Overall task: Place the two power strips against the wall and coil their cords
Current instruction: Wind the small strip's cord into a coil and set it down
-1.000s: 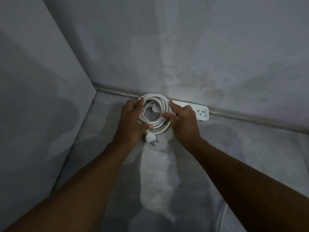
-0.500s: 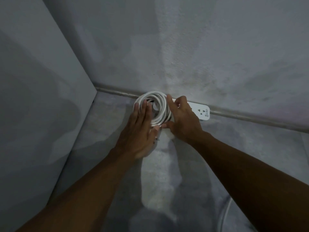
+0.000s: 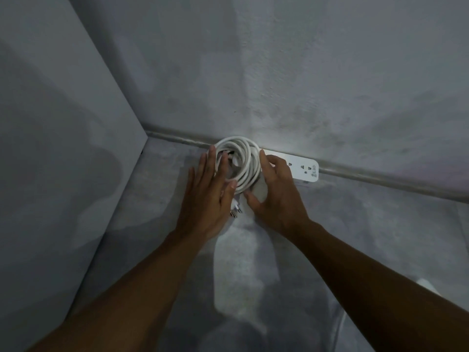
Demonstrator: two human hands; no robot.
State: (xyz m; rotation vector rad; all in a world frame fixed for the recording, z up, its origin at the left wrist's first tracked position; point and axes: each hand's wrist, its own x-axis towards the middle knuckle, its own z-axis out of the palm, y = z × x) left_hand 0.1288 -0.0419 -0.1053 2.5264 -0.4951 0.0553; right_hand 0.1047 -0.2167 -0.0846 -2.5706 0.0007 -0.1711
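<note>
A white power strip lies on the grey floor along the foot of the wall. Its white cord is wound into a round coil at the strip's left end, touching the wall base. The plug sticks out below the coil. My left hand lies flat with straight fingers against the coil's left side. My right hand rests spread over the strip's left end, its forefinger along the coil's right side and its thumb at the coil's lower edge.
The side wall meets the back wall in a corner just left of the coil. At the bottom right, a white object's corner and a thin white cord show behind my right forearm.
My left hand let go of the coil and flattened against its left side. My right hand loosened from a grip to a spread touch. The coil moved closer to the wall.
</note>
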